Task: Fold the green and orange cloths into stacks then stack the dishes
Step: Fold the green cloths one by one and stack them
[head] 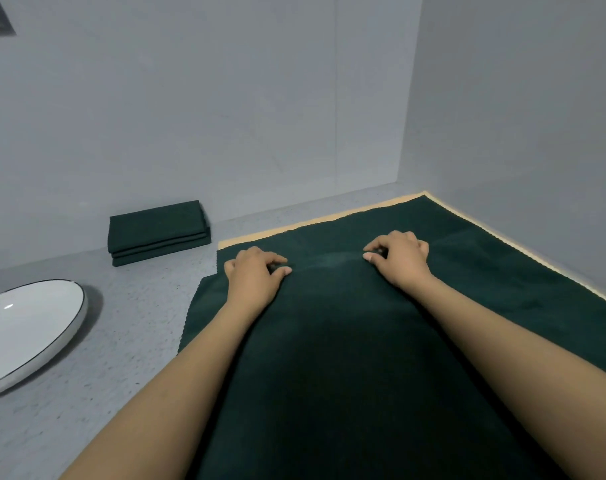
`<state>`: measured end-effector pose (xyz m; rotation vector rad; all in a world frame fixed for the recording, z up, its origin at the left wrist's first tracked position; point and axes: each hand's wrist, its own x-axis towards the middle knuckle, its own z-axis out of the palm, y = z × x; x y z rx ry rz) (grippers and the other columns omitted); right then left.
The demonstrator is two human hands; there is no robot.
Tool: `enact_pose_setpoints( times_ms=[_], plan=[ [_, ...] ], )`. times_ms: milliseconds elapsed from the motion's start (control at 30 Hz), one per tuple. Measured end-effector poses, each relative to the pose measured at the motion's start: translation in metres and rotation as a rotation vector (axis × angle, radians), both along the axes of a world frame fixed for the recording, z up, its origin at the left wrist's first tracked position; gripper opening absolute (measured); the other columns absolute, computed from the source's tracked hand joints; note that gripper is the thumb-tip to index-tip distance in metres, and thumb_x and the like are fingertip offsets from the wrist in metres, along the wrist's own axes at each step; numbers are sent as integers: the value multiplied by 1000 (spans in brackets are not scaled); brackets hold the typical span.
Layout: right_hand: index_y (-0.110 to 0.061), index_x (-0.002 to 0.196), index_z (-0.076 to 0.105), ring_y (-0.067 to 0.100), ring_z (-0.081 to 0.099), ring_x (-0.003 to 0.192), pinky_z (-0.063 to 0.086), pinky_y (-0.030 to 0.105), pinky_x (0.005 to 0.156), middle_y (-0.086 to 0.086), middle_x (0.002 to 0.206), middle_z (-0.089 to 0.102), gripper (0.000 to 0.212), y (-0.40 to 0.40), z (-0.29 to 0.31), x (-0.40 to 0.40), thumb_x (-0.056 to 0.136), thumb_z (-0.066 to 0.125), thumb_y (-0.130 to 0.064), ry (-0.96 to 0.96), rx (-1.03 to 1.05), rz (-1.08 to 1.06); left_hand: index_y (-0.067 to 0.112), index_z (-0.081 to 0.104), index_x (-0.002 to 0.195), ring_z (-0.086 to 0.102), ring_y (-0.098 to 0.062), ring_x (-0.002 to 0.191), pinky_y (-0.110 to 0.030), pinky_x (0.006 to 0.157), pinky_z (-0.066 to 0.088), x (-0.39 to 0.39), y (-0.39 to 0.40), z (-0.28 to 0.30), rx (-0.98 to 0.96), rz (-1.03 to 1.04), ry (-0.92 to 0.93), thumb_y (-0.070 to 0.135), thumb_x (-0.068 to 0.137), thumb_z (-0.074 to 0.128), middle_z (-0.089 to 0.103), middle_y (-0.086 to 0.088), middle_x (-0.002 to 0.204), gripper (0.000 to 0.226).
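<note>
A dark green cloth lies spread flat on the grey counter, reaching into the right corner. Under it a pale orange cloth shows only as a thin strip along the far and right edges. My left hand and my right hand rest on the green cloth about a third of the way in from its far edge, each pinching a small bunch of the fabric between thumb and curled fingers. A stack of folded green cloths sits against the back wall to the left.
A white plate with a dark rim lies on the grey counter at the left edge of view. Grey walls close the counter at the back and on the right.
</note>
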<state>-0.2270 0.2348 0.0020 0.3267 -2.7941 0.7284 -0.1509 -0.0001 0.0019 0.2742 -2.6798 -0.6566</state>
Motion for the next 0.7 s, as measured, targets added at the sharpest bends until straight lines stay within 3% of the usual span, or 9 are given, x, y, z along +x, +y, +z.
enact_pose_setpoints(
  times_ms=[67,133,300,501,701],
  plan=[
    [-29,88,67,19,42,113,20,31,93,-8,92,53,11,0,-1,-1,90,58,-35,-5,-7,-14,32,71,84,49,-12,102,-28,85,20,0,-2,-1,44,6,5,36,86,66,58,10,91,7],
    [-29,81,64,19,43,112,20,32,95,-8,91,55,13,1,-1,1,90,59,-36,0,-15,-9,31,68,75,51,-10,99,-29,84,21,2,-5,-1,78,-10,8,37,85,67,62,12,89,12],
    [-30,80,64,14,40,110,12,26,89,-13,88,61,12,17,16,23,89,60,-36,76,-101,55,20,67,84,31,-3,81,-32,100,27,26,-5,18,138,-32,45,39,87,65,64,12,86,19],
    [-32,76,68,12,38,100,8,21,85,-15,81,63,10,45,33,76,85,66,-37,236,-72,97,26,66,80,42,3,76,-25,90,19,82,1,42,-48,-55,132,37,84,69,62,17,76,13],
    [-29,73,72,8,43,90,8,21,96,-19,74,61,6,73,30,166,77,75,-32,365,-81,144,32,62,76,34,19,85,-25,92,22,173,24,46,76,-80,151,32,77,77,57,25,75,14]
  ],
)
